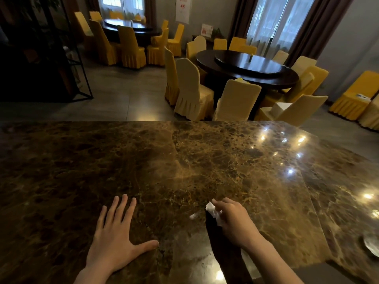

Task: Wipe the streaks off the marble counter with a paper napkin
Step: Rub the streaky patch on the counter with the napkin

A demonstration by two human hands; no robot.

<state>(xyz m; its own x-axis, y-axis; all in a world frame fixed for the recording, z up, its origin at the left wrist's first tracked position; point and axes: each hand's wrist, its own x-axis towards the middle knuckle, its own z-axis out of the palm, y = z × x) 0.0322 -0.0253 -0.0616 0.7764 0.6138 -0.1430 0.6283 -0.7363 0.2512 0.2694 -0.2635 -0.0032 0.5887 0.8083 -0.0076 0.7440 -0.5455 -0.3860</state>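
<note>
A glossy brown marble counter (143, 160) with golden veins fills the lower half of the head view. My left hand (117, 240) lies flat on it near the front, fingers spread, holding nothing. To its right, my right hand (233, 218) grips a crumpled white paper napkin (214, 212), held just above or on the counter surface. The napkin's pale reflection shows on the stone just left of it. Faint hazy streaks show on the polished surface around the middle.
Beyond the counter's far edge stand a dark round dining table (248, 66) ringed by yellow-covered chairs (192, 93), and a second such table (129, 27) further back left. A black metal rack (82, 68) stands at left. A shiny dish (371, 245) sits at the counter's right edge.
</note>
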